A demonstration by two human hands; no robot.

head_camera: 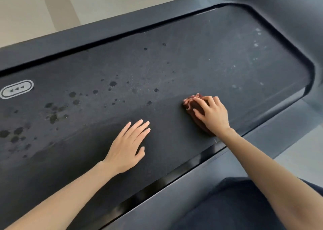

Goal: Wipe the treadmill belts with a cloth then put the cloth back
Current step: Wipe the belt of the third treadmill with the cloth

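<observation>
Pressing a bunched brown cloth (193,105), right hand (212,115) fingers curl; left hand (128,146) flat; belt (174,63) badge (17,89) shows arrows.

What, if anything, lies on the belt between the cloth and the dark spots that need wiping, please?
Nothing visible does. The cloth sits under the right hand; the belt toward the spots is bare. The left hand rests flat nearer the person, off that line.
</observation>
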